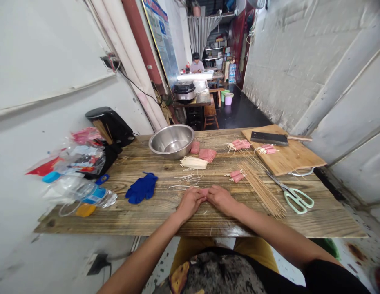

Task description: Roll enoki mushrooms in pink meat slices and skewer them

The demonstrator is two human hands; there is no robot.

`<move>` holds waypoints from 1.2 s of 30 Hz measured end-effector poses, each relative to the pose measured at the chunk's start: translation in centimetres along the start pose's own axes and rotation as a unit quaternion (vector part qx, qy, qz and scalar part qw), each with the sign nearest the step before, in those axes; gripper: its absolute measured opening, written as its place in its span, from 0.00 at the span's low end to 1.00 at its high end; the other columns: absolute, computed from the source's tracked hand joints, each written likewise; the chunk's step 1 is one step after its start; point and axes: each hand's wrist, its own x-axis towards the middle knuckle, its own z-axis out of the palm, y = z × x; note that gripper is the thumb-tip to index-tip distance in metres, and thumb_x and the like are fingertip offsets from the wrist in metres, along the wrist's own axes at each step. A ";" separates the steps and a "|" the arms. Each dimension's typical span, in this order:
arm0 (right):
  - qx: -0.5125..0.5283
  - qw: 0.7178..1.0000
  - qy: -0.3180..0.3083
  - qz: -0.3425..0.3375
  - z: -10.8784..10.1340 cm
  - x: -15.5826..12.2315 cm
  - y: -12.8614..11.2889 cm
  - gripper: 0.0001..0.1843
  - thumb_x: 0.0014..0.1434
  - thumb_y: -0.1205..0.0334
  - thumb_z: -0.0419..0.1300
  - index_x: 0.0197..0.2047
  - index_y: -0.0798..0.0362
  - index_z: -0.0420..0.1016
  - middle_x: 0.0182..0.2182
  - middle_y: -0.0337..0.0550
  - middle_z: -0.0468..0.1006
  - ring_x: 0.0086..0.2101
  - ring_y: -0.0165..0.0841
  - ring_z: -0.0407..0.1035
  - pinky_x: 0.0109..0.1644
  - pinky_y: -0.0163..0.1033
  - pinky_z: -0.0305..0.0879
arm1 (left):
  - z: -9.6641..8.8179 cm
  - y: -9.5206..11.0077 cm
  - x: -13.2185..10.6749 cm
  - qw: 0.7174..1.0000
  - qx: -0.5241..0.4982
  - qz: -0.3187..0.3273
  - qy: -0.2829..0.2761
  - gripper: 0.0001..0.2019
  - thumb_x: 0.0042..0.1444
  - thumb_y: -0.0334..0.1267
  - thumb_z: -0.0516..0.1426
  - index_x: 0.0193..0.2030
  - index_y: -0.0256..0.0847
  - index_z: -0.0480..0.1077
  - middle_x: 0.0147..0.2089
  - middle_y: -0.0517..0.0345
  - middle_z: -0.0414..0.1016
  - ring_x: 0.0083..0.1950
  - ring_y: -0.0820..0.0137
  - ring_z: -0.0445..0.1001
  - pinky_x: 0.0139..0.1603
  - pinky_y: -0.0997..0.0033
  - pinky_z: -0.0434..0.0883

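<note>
Low over the wooden table's near edge, my left hand [189,203] and my right hand [221,199] meet at a small pink meat slice [204,190]. Fingers of both hands are closed on it from either side and hide most of it. Loose enoki strands [187,178] lie just beyond my left hand. Farther back sit a bunch of enoki mushrooms [194,163] and a stack of meat slices [207,154]. Right of these, meat rolls [236,176] with enoki ends sticking out lie beside a spread of bamboo skewers [262,190].
A steel bowl [171,141] stands at the back. To the right are green-handled scissors [297,200] and a cutting board [300,157] bearing a cleaver [269,138]. Blue gloves [141,188] and a plastic bottle [86,190] lie left. A person [196,65] sits far behind.
</note>
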 end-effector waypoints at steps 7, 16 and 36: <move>0.154 0.986 -0.038 0.054 -0.8 1.3 1.5 0.12 0.62 0.58 0.58 0.36 0.56 0.80 0.31 0.46 0.76 0.33 0.32 0.65 0.38 0.34 0.57 | -1.0 -0.4 1.3 0.996 -0.039 -0.054 -0.062 0.09 0.58 0.44 0.58 0.37 0.48 0.80 0.35 0.58 0.80 0.37 0.67 0.72 0.44 0.68 0.64; 0.195 0.971 -0.096 0.098 -1.1 2.5 2.5 0.15 0.58 0.54 0.61 0.31 0.56 0.81 0.26 0.42 0.76 0.26 0.28 0.62 0.31 0.32 0.50 | -1.0 0.5 0.9 0.995 -0.005 -0.095 -0.029 0.09 0.60 0.43 0.57 0.43 0.50 0.78 0.38 0.59 0.81 0.39 0.67 0.73 0.45 0.68 0.63; 0.216 0.964 -0.107 0.115 -1.7 2.5 2.7 0.08 0.55 0.61 0.64 0.32 0.57 0.82 0.25 0.40 0.75 0.27 0.28 0.63 0.31 0.31 0.53 | 0.4 0.3 -1.0 0.981 0.161 0.108 0.007 0.11 0.65 0.35 0.50 0.48 0.46 0.72 0.40 0.56 0.76 0.44 0.66 0.66 0.48 0.63 0.56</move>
